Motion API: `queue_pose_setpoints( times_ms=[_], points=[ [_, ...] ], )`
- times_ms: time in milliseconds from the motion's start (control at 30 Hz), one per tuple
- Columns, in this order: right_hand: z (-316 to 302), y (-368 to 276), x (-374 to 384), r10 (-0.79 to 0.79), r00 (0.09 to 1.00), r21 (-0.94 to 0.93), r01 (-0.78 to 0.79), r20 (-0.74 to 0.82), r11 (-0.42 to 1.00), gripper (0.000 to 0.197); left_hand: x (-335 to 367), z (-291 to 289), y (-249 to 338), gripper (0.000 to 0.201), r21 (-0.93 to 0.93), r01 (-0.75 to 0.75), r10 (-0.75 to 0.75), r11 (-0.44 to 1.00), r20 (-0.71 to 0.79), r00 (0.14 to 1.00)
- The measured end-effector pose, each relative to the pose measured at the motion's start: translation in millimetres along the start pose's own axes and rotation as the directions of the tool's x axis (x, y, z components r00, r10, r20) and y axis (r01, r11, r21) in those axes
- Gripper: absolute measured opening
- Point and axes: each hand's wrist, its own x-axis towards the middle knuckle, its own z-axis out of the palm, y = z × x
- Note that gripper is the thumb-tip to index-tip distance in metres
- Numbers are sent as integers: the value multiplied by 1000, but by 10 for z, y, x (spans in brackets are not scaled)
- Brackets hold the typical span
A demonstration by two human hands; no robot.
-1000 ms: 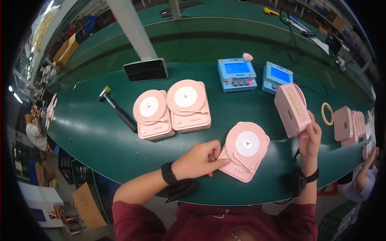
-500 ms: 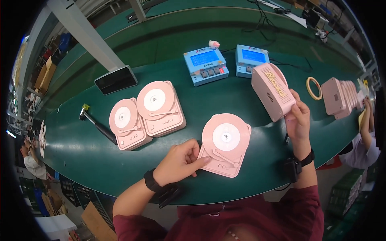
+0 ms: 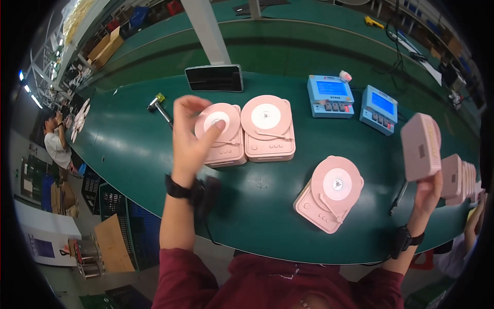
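Note:
My right hand grips a pink record-player-shaped speaker by its lower end, holding it up on edge with its grilled side showing. My left hand is over the leftmost pink record player, thumb and fingers spread around its round disc; whether they touch it I cannot tell. Close against that one stands a second record player. A third record player lies tilted askew on the green table between my arms, with neither hand on it.
Two blue testers with lit screens stand at the back. A phone leans by a post. A metal-headed tool lies left, a thin dark tool right. More pink units line up at far right, near another person's arm.
My left hand has let go of the front record player and moved left and up to the leftmost one. My right hand still holds its speaker, now farther right. The view has shifted.

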Motion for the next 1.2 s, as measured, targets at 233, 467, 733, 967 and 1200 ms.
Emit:
queue_pose_setpoints(
  times_ms=[233, 467, 733, 967, 1200],
  points=[
    [-879, -437, 277, -288, 940, -315, 222, -181, 923, 42, -67, -271, -440, 112, 406, 211, -312, 889, 201, 928],
    [-957, -520, 249, -264, 905, -311, 159, -333, 937, 43, -97, -252, -432, 121, 238, 314, -372, 919, 261, 891],
    [-1322, -567, 290, -187, 873, -205, 103, -450, 973, 49, -77, -339, -422, 118, 142, 339, -367, 930, 309, 877],
    [-1725, -788, 265, -132, 865, -166, 57, -484, 984, 46, -80, -307, -381, 116, 177, 330, -370, 927, 298, 880],
    [-1695, -773, 275, -112, 892, -224, 12, -438, 974, 42, -75, -335, -390, 116, 217, 287, -340, 933, 274, 899]
  ],
)
